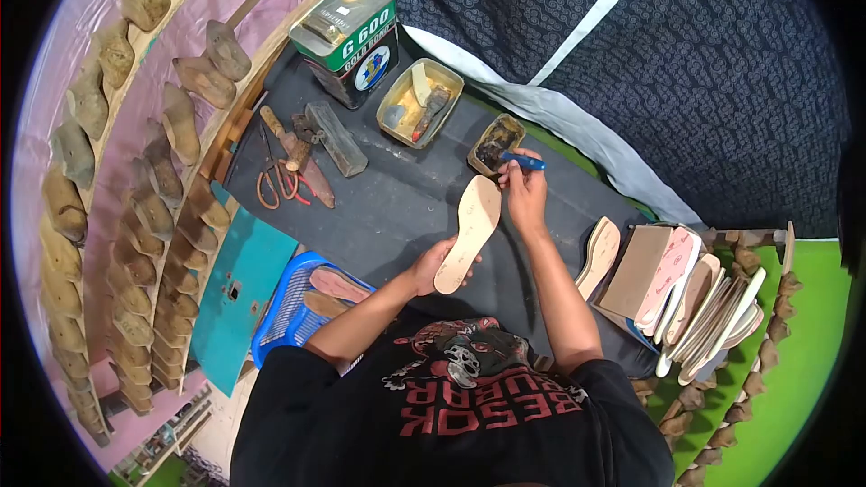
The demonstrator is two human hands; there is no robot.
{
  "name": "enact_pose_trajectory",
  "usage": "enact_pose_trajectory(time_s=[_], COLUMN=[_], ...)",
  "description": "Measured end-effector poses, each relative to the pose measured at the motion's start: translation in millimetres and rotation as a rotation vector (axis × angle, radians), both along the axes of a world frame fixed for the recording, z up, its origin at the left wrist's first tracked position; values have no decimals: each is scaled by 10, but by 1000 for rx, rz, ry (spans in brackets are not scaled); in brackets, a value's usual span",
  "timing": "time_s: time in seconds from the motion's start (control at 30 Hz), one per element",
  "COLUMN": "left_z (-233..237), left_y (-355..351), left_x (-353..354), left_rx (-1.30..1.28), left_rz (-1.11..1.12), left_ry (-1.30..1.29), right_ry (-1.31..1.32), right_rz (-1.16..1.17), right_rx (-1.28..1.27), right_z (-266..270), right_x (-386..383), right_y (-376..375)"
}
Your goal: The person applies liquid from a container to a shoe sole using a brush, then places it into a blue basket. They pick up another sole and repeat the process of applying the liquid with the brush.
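Observation:
A pale shoe insole (471, 225) is gripped near its heel end by my left hand (435, 267), its broad end pointing away from me. My right hand (525, 194) is closed around a blue-handled tool (527, 162), perhaps a brush; its working end is hard to make out. That tool is at the near right side of a small tub (483, 159) with dark, crusted insides. Farther left sits a larger tub (383, 124) with yellowish residue and a few tools inside.
A green G 600 can (336, 56) stands at the back left. Scissors (287, 185), a knife (316, 182) and a dark block (336, 140) lie left. A blue basket (287, 302) holds soles. Stacked insoles (713, 311) are at right; wooden shoe lasts (162, 167) line the left racks.

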State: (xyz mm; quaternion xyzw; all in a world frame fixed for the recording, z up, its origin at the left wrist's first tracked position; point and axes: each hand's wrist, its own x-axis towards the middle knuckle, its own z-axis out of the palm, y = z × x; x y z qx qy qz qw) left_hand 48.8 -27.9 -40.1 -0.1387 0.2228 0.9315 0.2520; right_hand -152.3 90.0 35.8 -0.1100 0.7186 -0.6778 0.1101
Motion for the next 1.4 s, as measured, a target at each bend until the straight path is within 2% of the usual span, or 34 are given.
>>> enact_pose_trajectory(time_s=[0.63,0.87,1.1,1.2,1.4], left_z=[179,306,381,419,393], left_y=[342,645,1061,1227,1566], left_x=[-126,-153,-125,-91,36], left_rx=[-27,-112,-166,-145,-172], left_rz=[-10,-19,47,58,103], left_ry=[53,114,133,118,111], right_ry=[38,131,313,375,328], right_rz=[-127,-183,-87,-128,-123], right_rx=[-230,-155,177,199,69], right_z=[274,369,478,492,402], right_x=[46,288,668,669,462], right_y=[544,967,1335,1493,1700])
